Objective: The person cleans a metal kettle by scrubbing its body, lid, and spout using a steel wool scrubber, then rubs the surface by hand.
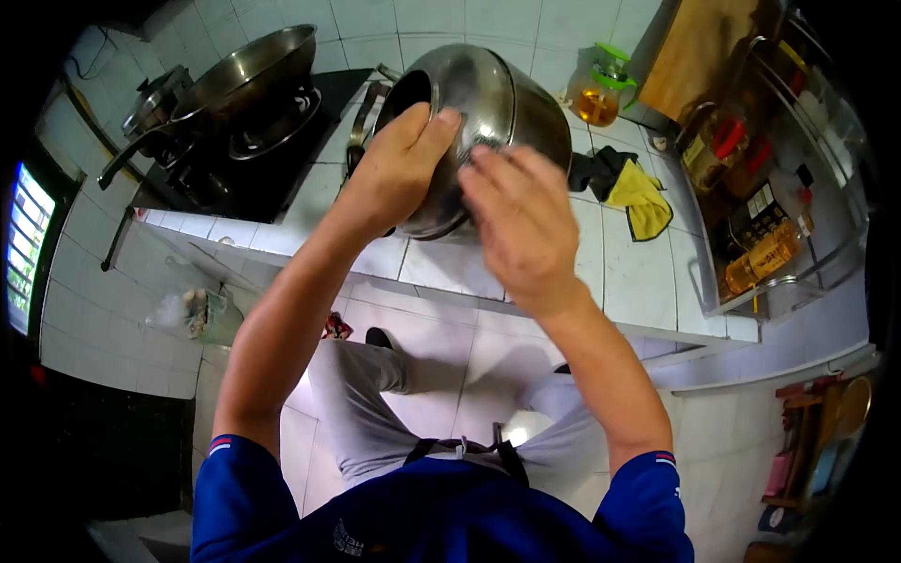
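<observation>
A large stainless steel pot (535, 113) is tipped on its side above the tiled counter, its dark opening facing left. My left hand (399, 164) grips it at the rim, with the thumb on the outer wall and the other fingers hidden. Against the pot's outer side is my right hand (526, 211), fingers bent together and blurred by motion. A small greyish patch shows at its fingertips, too unclear to name. One pot handle (359, 131) sticks out at the left.
A wok (249, 75) stands on the black gas stove (272, 159) at the left. Right of the pot lies a yellow and black cloth (638, 197). Behind it stands a green-lidded glass jug (601, 98). Bottles (765, 253) fill a metal rack at the right.
</observation>
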`<action>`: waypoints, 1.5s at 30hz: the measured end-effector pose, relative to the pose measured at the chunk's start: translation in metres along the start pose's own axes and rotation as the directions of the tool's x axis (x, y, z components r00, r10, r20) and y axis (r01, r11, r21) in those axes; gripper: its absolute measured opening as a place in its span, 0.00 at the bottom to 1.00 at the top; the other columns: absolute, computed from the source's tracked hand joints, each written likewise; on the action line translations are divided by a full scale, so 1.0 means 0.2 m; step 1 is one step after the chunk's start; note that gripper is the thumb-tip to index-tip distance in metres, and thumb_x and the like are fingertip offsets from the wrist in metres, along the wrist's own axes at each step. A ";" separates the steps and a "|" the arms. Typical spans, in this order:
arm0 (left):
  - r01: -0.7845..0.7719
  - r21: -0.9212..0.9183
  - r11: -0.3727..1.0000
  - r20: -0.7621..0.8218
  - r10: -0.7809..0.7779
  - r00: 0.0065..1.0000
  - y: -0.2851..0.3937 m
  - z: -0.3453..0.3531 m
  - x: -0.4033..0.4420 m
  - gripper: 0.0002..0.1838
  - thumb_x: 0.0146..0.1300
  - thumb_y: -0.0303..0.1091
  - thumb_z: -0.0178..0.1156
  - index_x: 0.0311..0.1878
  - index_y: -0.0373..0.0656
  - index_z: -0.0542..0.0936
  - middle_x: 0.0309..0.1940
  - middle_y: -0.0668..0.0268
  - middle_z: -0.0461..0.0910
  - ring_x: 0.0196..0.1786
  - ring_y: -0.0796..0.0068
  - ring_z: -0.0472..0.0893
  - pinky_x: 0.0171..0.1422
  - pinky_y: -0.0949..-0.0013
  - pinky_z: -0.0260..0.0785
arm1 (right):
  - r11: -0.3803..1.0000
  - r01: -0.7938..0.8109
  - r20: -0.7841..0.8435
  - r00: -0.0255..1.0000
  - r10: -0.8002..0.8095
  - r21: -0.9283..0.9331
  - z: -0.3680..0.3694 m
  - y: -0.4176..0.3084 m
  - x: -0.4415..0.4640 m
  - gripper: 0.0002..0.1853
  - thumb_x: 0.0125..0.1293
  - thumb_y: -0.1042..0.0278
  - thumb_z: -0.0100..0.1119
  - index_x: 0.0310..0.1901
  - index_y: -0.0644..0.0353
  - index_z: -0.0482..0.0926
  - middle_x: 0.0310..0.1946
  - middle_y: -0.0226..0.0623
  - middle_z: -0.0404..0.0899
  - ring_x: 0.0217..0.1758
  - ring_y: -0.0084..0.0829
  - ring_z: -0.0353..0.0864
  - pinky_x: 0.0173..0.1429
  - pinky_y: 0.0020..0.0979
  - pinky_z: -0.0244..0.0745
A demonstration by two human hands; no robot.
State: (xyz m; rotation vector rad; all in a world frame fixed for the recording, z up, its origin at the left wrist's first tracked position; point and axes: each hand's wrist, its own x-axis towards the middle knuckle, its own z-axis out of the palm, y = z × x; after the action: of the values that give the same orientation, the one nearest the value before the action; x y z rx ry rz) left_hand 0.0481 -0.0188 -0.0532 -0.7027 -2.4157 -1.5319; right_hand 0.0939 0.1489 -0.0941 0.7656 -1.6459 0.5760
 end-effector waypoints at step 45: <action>0.122 -0.230 0.966 0.097 -0.102 0.990 -0.05 -0.09 0.00 0.19 0.79 0.47 0.46 0.39 0.42 0.76 0.30 0.75 0.71 0.34 0.84 0.68 0.40 0.75 0.62 | 0.971 -0.237 0.112 0.965 0.237 -0.017 0.01 0.05 -0.11 0.30 0.58 0.72 0.68 0.64 0.63 0.73 0.67 0.51 0.68 0.70 0.57 0.65 0.73 0.51 0.62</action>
State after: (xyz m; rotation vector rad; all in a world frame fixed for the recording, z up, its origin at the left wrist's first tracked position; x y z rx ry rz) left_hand 0.0423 -0.0376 -0.0538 -0.6963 -2.3943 -1.8938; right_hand 0.0875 0.1572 -0.1155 0.6116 -1.8587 0.7087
